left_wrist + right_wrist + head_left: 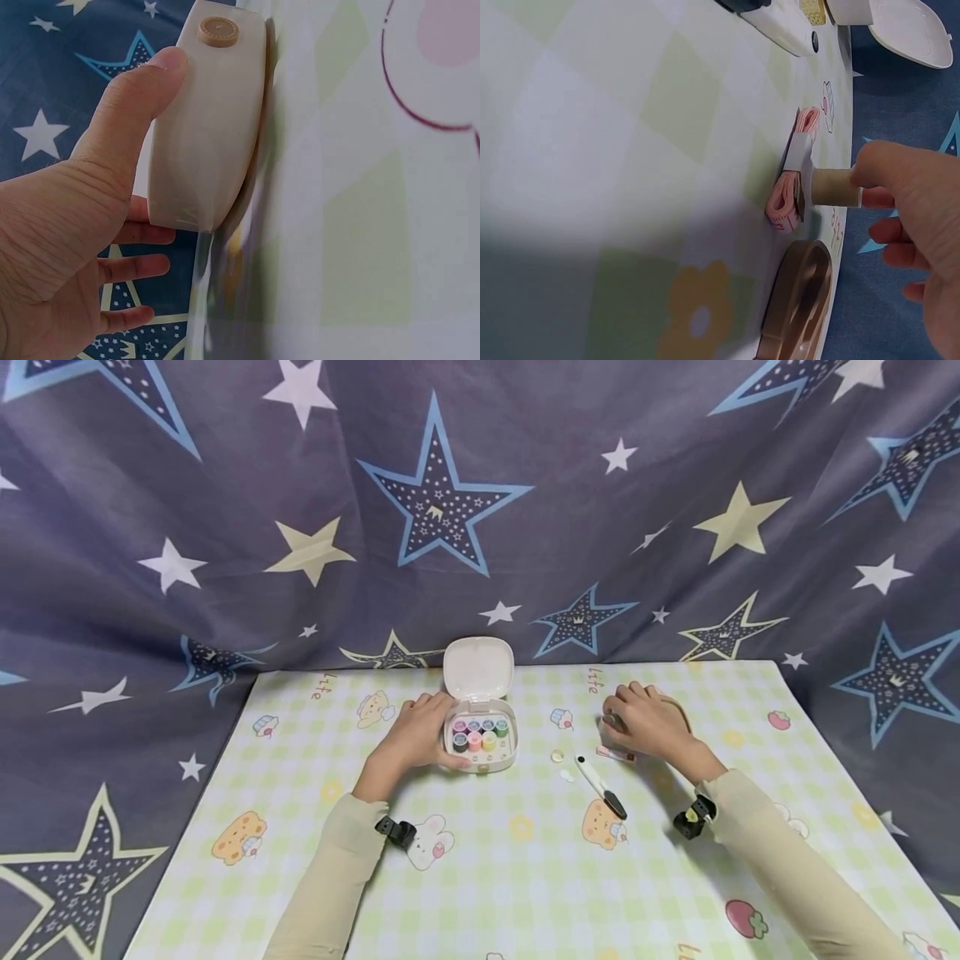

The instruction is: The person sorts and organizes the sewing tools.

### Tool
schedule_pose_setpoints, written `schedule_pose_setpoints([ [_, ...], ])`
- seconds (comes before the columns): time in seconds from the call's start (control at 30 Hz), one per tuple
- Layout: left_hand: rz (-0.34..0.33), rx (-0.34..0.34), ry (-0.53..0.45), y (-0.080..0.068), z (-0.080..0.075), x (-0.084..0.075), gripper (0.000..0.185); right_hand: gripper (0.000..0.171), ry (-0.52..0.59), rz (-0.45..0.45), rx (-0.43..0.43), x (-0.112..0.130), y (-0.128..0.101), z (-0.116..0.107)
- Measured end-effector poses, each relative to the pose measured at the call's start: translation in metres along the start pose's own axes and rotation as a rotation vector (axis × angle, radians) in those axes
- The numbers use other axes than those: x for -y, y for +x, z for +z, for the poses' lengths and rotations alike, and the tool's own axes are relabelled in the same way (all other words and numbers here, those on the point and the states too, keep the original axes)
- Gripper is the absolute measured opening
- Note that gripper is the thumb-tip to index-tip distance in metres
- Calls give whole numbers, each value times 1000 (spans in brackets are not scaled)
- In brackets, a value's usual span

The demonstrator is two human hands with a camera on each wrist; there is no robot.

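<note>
The left hand [415,732] holds the side of a small white sewing box [481,745]. Its thumb [131,105] is on the near side and its fingers [135,268] are behind it. That grip likely keeps the light box from sliding on the mat. The box sits near the middle back of the checked mat [480,877]. Its lid [478,667] stands open, so the little spools of thread [480,735] inside show.

The right hand [648,720] is well to the right of the box, fingers curled down. It pinches a small tan tube [832,187], maybe a thimble or a spool; the view is too poor to be sure. The tube's end is right against a rolled pink measuring tape [791,184] with a white paper band.

A brown oval thing [795,304] lies just beside the tape. A white and black snipper [600,786] and two small buttons [561,765] lie between the box and the right hand, easy to reach.
</note>
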State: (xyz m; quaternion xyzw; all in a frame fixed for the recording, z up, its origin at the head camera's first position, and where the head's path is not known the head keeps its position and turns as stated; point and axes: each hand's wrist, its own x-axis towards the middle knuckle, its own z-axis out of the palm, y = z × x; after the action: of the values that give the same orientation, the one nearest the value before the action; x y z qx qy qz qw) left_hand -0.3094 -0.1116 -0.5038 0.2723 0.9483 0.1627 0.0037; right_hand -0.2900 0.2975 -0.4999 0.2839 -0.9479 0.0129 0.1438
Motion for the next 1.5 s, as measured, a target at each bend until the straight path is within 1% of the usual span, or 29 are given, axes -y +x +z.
schedule_pose_setpoints([
  [0.33,3,-8,14,-1,0,3,114,17,40,14,14,2,4,0],
  [0.53,-3,-5,7,-1,-1,2,113,16,72,5,-12,7,7,-2],
  [0.67,0,1,12,0,-2,1,114,15,118,12,-30,11,10,-4],
  [0.83,0,11,11,2,-5,-2,116,13,178,2,-79,15,13,-8],
  [0.93,-8,12,8,3,-7,-4,117,13,205,3,-77,18,17,-11],
  [1.13,-45,41,-28,1,-11,-4,128,14,255,-12,-58,31,26,-18],
  [1.2,-49,51,-38,0,-12,-4,127,15,276,-21,-55,37,31,-21],
  [1.33,-41,60,-41,-1,-12,-5,120,14,312,-50,-78,48,43,-25],
  [1.5,-35,63,-41,-2,-8,-6,116,13,356,-100,-115,62,54,-28],
])
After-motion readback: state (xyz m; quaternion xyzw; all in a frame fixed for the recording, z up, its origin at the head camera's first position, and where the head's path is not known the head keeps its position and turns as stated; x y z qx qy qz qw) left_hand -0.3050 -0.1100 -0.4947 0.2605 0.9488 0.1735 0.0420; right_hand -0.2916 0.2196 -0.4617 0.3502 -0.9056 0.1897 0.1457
